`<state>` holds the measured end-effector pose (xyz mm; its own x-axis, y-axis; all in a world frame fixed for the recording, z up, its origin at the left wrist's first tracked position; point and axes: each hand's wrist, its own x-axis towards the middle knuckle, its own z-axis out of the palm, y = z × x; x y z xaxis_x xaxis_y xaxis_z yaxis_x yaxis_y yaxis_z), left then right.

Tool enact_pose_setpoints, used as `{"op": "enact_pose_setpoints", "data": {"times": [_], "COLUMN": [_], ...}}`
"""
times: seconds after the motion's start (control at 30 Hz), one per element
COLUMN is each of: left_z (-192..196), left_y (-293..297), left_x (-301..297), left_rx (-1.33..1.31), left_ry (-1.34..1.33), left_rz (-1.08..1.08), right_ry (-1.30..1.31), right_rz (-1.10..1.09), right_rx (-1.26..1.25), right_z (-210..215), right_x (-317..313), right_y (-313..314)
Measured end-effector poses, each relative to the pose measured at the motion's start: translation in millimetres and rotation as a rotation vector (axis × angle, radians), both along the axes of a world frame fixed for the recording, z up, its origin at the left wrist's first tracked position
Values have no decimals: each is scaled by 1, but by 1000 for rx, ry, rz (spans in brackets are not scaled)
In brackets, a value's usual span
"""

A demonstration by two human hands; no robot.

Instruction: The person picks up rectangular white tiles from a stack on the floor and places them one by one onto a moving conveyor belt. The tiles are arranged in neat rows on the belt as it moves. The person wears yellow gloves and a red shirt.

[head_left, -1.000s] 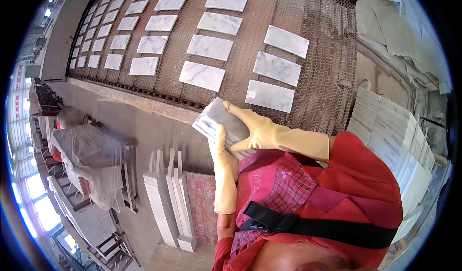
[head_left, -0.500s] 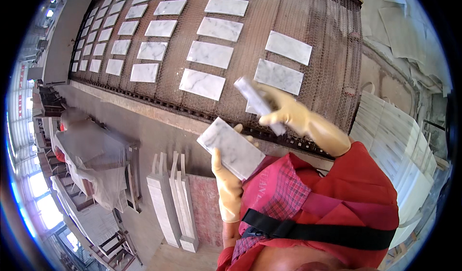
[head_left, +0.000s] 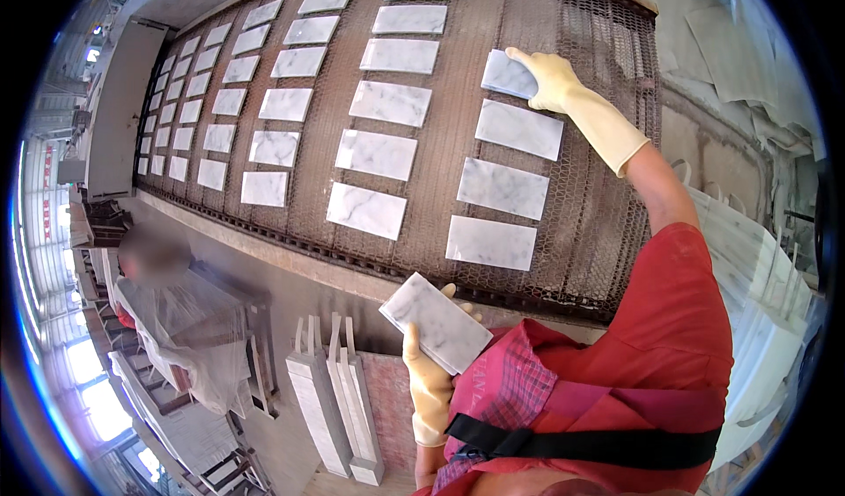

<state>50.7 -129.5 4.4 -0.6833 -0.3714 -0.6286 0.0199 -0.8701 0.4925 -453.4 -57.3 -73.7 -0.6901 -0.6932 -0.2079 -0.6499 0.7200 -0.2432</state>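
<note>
Held tiles, left: a stack of grey-veined white marble tiles (head_left: 437, 322), tilted beyond the near edge of the mesh bed; the number of layers cannot be told.
Held tiles, right: a thinner stack (head_left: 509, 75) at the far end of the nearest row; layers uncountable, and contact with the mesh cannot be told.
Left hand (head_left: 429, 390): cream-gloved, fingers closed around the left stack, thumb along one edge and fingertips showing past the opposite one.
Right hand (head_left: 553, 82): cream-gloved, arm stretched out, fingers gripping the right stack.
Nearest row: three single tiles (head_left: 503, 188) lying flat, apart from one another.
Next four rows: six tiles (head_left: 377, 154) each, twenty-four in all.
Farthest tiles: too small to count surely.
Surface: a brown wire-mesh bed (head_left: 576, 205) with a pale ledge (head_left: 255, 223) along its left side.
Floor side, left: two bundles of pale strips (head_left: 308, 399) beside one reddish board (head_left: 394, 404).
Room: one other person (head_left: 157, 257) near clear plastic sheeting (head_left: 207, 329), bright windows (head_left: 106, 404) beyond; pale slabs (head_left: 748, 293) stand at right.
</note>
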Motion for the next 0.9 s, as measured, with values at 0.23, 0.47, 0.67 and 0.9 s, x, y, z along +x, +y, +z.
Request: {"op": "enact_pose_setpoints", "data": {"times": [0.23,0.47,0.67,0.9], "left_z": [-1,-3,-11,-2], "left_y": [1,0,6,8], "left_x": [-14,-20,-20,-32], "left_rx": [16,16,94,27], "left_ry": [-82,-56,-80,-102], "left_rz": [34,13,-17,-22], "right_ry": [-55,99,108,73], "right_rz": [50,12,-33,-126], "right_rx": [-46,-137,-83,-211], "right_z": [-6,-11,-27,0], "right_x": [-17,-75,-104,-17], "right_y": [4,-3,-5,6]}}
